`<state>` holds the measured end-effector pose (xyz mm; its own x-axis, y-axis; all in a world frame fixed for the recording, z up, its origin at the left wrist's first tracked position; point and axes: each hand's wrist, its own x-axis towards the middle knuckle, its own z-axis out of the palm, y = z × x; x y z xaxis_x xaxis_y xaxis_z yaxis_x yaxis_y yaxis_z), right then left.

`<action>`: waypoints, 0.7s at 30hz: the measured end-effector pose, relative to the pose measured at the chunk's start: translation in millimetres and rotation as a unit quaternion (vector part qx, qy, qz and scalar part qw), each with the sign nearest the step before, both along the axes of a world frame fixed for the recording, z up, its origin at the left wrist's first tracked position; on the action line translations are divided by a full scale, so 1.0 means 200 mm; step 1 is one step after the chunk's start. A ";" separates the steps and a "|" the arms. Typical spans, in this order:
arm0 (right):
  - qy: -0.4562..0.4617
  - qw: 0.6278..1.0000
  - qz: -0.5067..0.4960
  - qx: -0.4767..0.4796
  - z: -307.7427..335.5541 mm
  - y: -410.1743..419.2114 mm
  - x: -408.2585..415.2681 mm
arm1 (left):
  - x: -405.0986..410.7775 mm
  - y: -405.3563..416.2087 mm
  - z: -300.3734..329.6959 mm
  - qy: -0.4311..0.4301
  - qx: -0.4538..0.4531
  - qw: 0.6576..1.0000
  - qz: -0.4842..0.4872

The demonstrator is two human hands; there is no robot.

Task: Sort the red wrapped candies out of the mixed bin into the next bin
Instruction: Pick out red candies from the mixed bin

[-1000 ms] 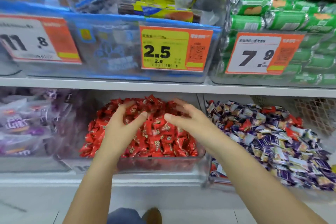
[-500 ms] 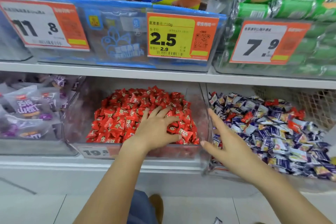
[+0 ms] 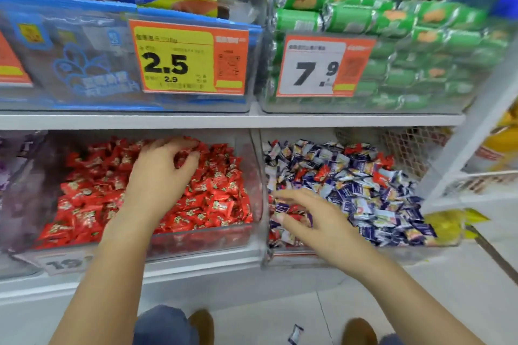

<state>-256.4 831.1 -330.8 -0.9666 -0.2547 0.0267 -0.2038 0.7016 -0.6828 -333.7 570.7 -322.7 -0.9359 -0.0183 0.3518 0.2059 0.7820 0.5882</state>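
Store shelf [image 3: 229,121] setup: left hand [image 3: 159,176] rests on the red candies [image 3: 213,199] in their bin [image 3: 196,241], fingers curled, maybe pinching one, can't tell. Right hand [image 3: 316,221], fingers spread, reaches into the mixed bin [image 3: 336,256] at its front-left corner.

the mixed bin [image 3: 330,256] is a clear bin on the lower shelf, full of blue-white wrapped candies with some red wrapped candies [image 3: 321,173] scattered among them. the next bin [image 3: 201,241], just at its left, holds only a red heap.
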 end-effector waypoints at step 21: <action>-0.116 0.945 -0.289 0.105 -0.02 0.64 -0.70 | 0.04 0.70 -0.13 -0.143 0.084 0.985 -0.046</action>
